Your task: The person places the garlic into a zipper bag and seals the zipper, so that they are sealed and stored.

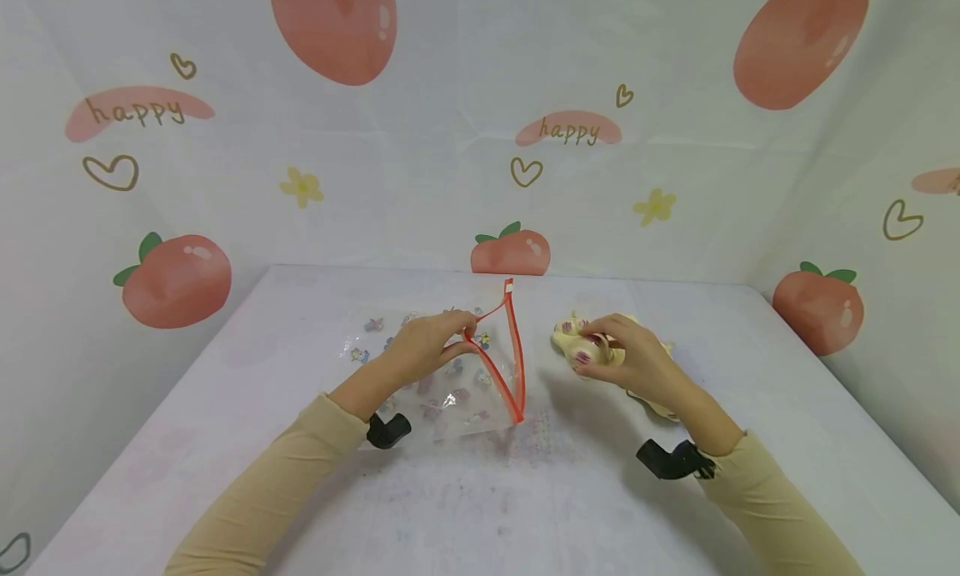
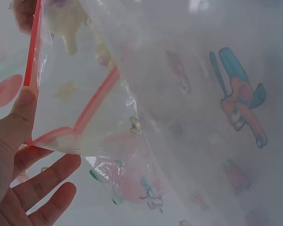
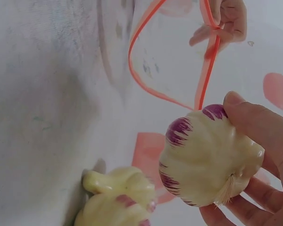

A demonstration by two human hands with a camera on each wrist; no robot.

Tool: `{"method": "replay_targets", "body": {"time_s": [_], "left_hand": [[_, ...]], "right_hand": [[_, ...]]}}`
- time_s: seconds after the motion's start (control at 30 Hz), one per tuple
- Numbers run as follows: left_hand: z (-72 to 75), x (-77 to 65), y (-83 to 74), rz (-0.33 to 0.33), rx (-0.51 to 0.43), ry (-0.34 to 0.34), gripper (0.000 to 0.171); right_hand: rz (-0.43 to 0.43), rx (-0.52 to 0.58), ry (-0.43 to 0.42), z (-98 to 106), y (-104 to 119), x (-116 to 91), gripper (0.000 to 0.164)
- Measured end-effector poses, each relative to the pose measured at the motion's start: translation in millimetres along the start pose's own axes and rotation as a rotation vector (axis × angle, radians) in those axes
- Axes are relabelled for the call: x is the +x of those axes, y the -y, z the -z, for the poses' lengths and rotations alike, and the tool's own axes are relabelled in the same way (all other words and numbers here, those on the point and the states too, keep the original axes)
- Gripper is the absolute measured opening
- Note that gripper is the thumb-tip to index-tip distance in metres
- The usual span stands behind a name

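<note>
A clear zip bag point(image 1: 457, 409) with cartoon prints and a red zip edge point(image 1: 517, 351) is held up at the middle of the table, its mouth parted and facing right. My left hand point(image 1: 423, 347) pinches one side of the red edge between thumb and index finger; the other fingers spread below it in the left wrist view. To the right of the mouth, my right hand point(image 1: 645, 359) grips a garlic bulb point(image 3: 207, 155), cream with purple streaks and a tuft of roots. More garlic bulbs point(image 3: 118, 188) lie on the table beside it, partly hidden by that hand in the head view.
The white table point(image 1: 420, 518) meets a white cloth backdrop point(image 1: 420, 142) printed with red fruit, hearts and flowers at its back edge. Black wrist mounts point(image 1: 675, 459) stick out beneath both wrists, close over the tabletop.
</note>
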State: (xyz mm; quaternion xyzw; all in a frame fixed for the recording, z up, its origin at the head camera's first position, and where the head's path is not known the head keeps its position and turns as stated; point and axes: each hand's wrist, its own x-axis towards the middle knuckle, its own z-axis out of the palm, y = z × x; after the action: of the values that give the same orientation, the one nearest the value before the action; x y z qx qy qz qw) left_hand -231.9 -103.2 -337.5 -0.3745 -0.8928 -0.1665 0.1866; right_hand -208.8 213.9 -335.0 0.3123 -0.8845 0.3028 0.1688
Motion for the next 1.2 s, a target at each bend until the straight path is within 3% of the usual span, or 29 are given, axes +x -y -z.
{"method": "replay_targets", "body": {"time_s": [0.3,1.2], "left_hand": [[0.2,-0.1,0.3,0.003,0.006,0.006,0.026],[1.1,0.3,-1.2,-0.004,-0.028,0.004,0.026]], "right_hand": [[0.019,0.01,-0.028,-3.6,7.1,7.6,0.044],[0.003,0.081,0.004,-17.1,23.0,24.9,0.046]]}}
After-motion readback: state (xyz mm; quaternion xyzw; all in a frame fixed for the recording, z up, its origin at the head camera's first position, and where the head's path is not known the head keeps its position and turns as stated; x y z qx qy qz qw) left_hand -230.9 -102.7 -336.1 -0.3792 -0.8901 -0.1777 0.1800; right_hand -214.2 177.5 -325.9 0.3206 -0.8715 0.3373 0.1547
